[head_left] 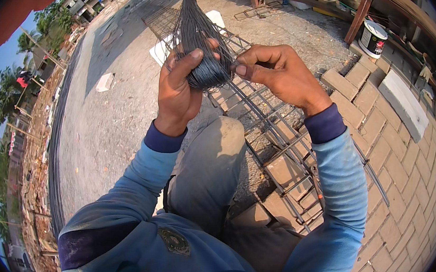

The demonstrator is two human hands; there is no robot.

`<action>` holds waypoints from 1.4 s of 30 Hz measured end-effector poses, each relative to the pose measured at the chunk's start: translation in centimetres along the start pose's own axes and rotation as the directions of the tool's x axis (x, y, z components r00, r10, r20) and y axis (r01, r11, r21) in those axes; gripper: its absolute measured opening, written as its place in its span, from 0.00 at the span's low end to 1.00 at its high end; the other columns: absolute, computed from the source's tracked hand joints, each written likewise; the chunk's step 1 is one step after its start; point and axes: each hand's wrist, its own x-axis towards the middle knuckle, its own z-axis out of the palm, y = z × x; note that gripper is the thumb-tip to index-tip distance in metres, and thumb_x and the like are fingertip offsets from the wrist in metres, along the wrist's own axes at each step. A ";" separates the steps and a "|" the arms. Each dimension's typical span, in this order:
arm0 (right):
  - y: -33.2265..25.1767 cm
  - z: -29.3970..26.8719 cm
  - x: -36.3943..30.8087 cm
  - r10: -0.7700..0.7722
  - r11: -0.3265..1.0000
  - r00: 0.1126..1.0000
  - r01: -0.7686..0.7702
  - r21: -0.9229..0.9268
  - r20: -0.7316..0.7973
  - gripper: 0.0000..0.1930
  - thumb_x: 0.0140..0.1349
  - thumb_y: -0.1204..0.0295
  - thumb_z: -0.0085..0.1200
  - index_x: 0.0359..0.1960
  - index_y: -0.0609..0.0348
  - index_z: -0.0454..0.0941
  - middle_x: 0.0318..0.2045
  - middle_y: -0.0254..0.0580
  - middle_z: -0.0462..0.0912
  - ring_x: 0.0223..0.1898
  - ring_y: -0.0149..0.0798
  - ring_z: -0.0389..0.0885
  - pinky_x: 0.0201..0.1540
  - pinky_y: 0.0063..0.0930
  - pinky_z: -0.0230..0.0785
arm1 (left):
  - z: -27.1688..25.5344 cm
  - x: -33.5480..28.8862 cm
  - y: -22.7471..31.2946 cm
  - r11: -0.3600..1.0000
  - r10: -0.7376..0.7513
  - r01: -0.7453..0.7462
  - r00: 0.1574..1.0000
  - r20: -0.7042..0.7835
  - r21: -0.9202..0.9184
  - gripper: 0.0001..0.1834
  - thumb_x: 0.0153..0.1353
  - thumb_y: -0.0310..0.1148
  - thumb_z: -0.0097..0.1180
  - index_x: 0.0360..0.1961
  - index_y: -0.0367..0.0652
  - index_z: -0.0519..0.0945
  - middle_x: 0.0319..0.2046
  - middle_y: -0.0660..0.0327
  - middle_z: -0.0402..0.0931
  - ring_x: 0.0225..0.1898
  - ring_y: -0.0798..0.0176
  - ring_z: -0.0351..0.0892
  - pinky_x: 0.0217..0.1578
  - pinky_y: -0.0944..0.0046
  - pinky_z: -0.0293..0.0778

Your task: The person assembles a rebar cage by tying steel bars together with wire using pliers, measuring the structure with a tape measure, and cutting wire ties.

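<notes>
A thick bundle of thin dark tie wire (pixel 204 66), folded into a rounded loop at its near end, is held up in front of me. My left hand (pixel 182 79) grips it, with the thumb across its left side and fingertips showing behind the strands. At the right edge of the loop, my right hand (pixel 280 74) pinches with thumb and forefinger; a strand of the wire seems to be between them, though it is too fine to make out fully. Below the hands lies a long cage of steel rebar (pixel 276 133), tied with crosswise pieces.
Tan paving blocks (pixel 405 171) cover the ground at right, rough concrete (pixel 106 140) at left. A pale slab (pixel 403 104) and a white-lidded bucket (pixel 372 39) stand near a brown frame (pixel 359 18). Long dark bars (pixel 62 119) run along the left side.
</notes>
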 end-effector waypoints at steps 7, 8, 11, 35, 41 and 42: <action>0.6 -0.2 0.2 0.070 0.996 0.997 -0.069 -0.051 0.034 0.06 0.58 0.73 0.59 0.30 0.64 0.83 0.27 0.34 0.82 0.32 0.25 0.76 0.37 0.21 0.67 | -1.3 -0.4 0.0 0.997 -0.037 0.035 0.999 0.026 0.061 0.15 0.61 0.29 0.54 0.47 0.30 0.75 0.40 0.53 0.80 0.39 0.63 0.81 0.40 0.61 0.81; 0.6 -0.1 0.2 0.064 0.997 0.998 -0.063 -0.043 0.023 0.06 0.58 0.73 0.59 0.30 0.64 0.83 0.27 0.33 0.82 0.32 0.25 0.76 0.37 0.21 0.67 | -1.2 -0.5 0.1 0.998 -0.031 0.030 0.999 0.008 0.061 0.15 0.61 0.29 0.54 0.47 0.30 0.75 0.40 0.53 0.80 0.39 0.63 0.81 0.40 0.61 0.81; 0.7 -0.1 0.1 0.035 0.999 0.999 -0.035 0.005 0.019 0.06 0.58 0.73 0.59 0.29 0.64 0.82 0.27 0.32 0.81 0.32 0.24 0.76 0.37 0.21 0.67 | -0.6 -0.8 0.0 0.998 -0.025 0.027 0.999 -0.028 0.053 0.15 0.61 0.29 0.53 0.47 0.30 0.75 0.39 0.53 0.80 0.38 0.62 0.81 0.39 0.61 0.81; -7.1 -0.2 0.4 -0.157 0.793 0.837 0.423 0.438 -0.525 0.10 0.66 0.69 0.49 0.32 0.65 0.76 0.20 0.30 0.70 0.26 0.28 0.68 0.35 0.25 0.65 | -20.9 3.3 -2.5 0.726 0.297 0.264 0.711 -0.637 0.634 0.06 0.56 0.26 0.50 0.29 0.32 0.71 0.19 0.54 0.74 0.18 0.62 0.74 0.21 0.62 0.69; -7.4 -0.3 0.8 -0.248 0.747 0.718 0.569 0.343 -0.651 0.12 0.68 0.67 0.51 0.38 0.65 0.77 0.24 0.34 0.75 0.31 0.27 0.74 0.40 0.26 0.69 | -35.0 -0.3 -7.7 -0.105 0.049 0.459 0.889 -0.456 0.882 0.35 0.60 0.44 0.59 0.55 0.22 0.67 0.46 0.38 0.76 0.47 0.56 0.79 0.46 0.60 0.74; -6.9 -0.5 0.8 -0.315 0.792 0.648 0.582 0.185 -0.693 0.11 0.68 0.67 0.52 0.38 0.65 0.78 0.24 0.35 0.76 0.30 0.27 0.74 0.40 0.25 0.69 | -30.8 0.4 -8.9 0.032 0.038 0.443 0.895 -0.444 0.896 0.36 0.61 0.45 0.58 0.58 0.22 0.65 0.48 0.39 0.75 0.51 0.56 0.77 0.49 0.60 0.72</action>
